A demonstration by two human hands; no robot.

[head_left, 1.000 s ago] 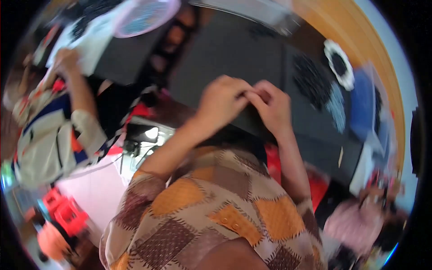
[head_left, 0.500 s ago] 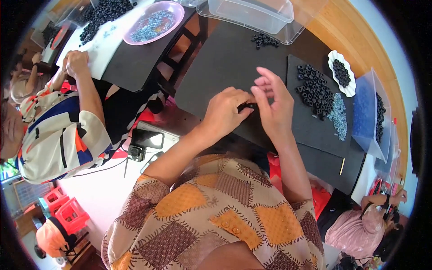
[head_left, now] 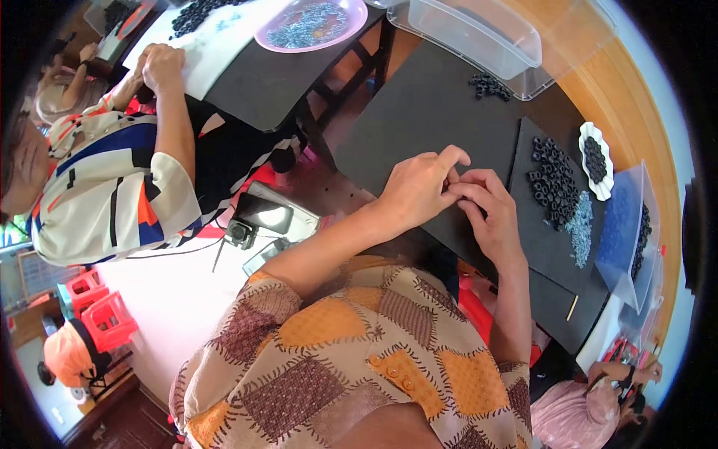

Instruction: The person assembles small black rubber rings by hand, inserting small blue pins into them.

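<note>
My left hand point(head_left: 413, 188) and my right hand point(head_left: 495, 218) meet over the dark table point(head_left: 419, 112), fingertips touching. The left fingers are curled around a small black part, now almost wholly hidden by them, its index finger raised. My right thumb and fingers pinch close against the left fingertips; whatever they hold is too small to make out. Right of my hands, a pile of small black ring-shaped parts point(head_left: 552, 183) lies on a black mat point(head_left: 542, 251). Beside it is a heap of tiny bluish clear pieces point(head_left: 580, 233).
A white scalloped dish point(head_left: 606, 187) of black parts and a blue translucent bin point(head_left: 621, 251) stand at the right. A thin yellow stick point(head_left: 572, 308) lies at the mat's edge. Clear tubs point(head_left: 486, 34) sit at the back. Another person's hands point(head_left: 161, 71) work at the left table.
My right hand has come in from apart and open to touch the left fingertips. The black part, visible in my left hand before, is now covered. The whole view has shifted.
</note>
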